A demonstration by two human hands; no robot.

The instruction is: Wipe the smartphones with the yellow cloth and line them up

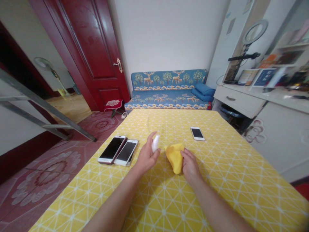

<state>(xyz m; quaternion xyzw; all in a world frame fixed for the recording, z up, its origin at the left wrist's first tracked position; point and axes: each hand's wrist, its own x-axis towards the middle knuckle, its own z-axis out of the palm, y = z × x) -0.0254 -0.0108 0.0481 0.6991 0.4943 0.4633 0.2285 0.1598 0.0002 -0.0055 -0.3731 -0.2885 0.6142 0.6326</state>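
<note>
1. I look down from the head camera at a table covered by a yellow tablecloth [229,180] with a white triangle grid. Both of my bare forearms reach forward over it from the bottom edge of the view.

2. My left hand [146,156] is closed around a small white bottle [155,143]. The index finger is raised along the bottle's top, and the bottle's upper end leans to the right, towards the cloth.

3. My right hand [190,165] grips a bunched yellow cloth [174,157] at its right edge. The cloth is held up between the two hands, just right of the bottle; I cannot tell whether its lower tip touches the table.

4. The bottle and the cloth sit near each other at the middle of the table, with a narrow gap between them.

5. To the left of my left hand, two phones lie face up, side by side and touching: a pink-edged phone [112,149] on the outside and a silver phone [126,152] beside it.

6. A third phone, the white phone [197,133], lies face up farther back on the right, well apart from my right hand.

7. Beyond the table stands a blue sofa [169,90] printed with deer and trees, against a white wall. A dark red door [96,48] stands open on the left. A white desk [241,100] with a ring light [254,32] is on the right.
</note>
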